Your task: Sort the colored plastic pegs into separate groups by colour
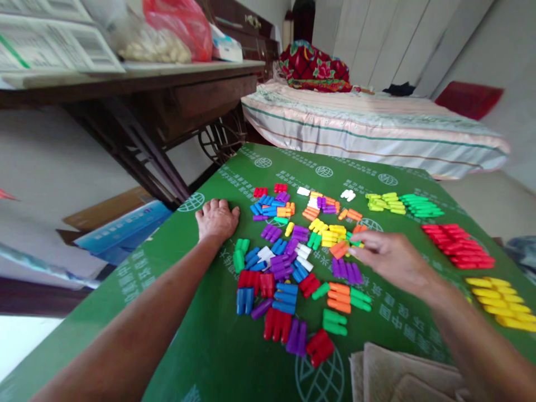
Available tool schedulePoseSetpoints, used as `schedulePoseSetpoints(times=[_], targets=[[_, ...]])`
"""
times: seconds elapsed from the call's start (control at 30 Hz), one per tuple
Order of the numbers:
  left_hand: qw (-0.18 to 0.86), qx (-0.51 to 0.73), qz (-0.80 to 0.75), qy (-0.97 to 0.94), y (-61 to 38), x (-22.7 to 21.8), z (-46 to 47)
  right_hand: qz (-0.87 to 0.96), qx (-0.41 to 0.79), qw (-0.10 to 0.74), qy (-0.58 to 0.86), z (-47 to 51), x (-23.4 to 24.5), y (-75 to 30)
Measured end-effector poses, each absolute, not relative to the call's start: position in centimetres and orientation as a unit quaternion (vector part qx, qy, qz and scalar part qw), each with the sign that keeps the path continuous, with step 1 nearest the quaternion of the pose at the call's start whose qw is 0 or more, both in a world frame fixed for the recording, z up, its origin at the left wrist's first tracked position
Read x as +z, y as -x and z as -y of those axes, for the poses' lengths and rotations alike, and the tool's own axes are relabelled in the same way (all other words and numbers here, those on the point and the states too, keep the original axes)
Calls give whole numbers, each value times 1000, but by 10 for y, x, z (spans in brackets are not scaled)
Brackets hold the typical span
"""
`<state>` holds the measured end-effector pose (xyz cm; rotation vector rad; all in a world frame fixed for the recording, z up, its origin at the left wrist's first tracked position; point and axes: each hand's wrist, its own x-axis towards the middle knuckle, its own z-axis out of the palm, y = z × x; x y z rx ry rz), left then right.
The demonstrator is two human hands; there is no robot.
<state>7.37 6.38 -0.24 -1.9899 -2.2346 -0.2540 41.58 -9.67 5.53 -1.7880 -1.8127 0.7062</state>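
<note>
Reaching in from the right, the right hand (389, 261) has its fingers at the right edge of the mixed pile, thumb and index close together. Blur there: can't tell whether they grip a piece or just touch. A green piece (355, 242) shows right at the tips.

Key relation: orange pieces (338, 249) lie just left of those fingers, long axis slanting from near-left to far-right, so ends roughly face the hand. Purple pieces (347, 271) sit just nearer the wearer, long axes pointing mostly toward the body. Yellow pieces (334, 235) are a bit farther left and beyond.

Right hand is clearly the nearer one. Left hand (218, 219) rests palm down beyond the pile's left side, fingers extended, holding nothing visible.

Surface: bench (201, 335) has a green top with pale print and globe logos. Right side carries single-colour groups: lime (385, 202), green (421, 206), red (458, 245), yellow (502, 302). Folded cloth (402, 374) at the near edge.

Room: bed (368, 120) past the far edge, floral blanket (314, 70) on it; dark wooden side unit (209, 96) at left, bags on top.
</note>
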Motion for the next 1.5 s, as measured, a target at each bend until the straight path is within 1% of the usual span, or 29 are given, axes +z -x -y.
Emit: schedulePoseSetpoints(times=[0.07,0.13,0.2,0.27,0.43,0.7,0.83,0.97,1.2,1.5], targets=[[71,-85,743,660,-74,-4,-64,740,277,173,588,116,56,-385],[71,-85,744,659,-74,-5,-64,794,250,107,543,127,57,-359],[70,-86,745,658,-74,-4,-63,827,207,68,518,131,59,-337],[66,-88,745,658,-75,-4,-63,845,172,50,504,132,58,-320],[63,-98,744,658,-76,-6,-61,853,121,23,507,130,51,-308],[56,-109,742,660,-77,-6,-59,799,129,-27,587,130,49,-339],[56,-110,741,660,-76,-6,-58,785,89,-35,612,135,45,-337],[58,-109,740,661,-75,-6,-57,805,113,-28,581,142,43,-322],[65,-104,743,658,-73,-8,-59,784,143,-84,598,140,49,-296],[55,-102,740,662,-71,-4,-64,781,165,-40,601,135,46,-298]])
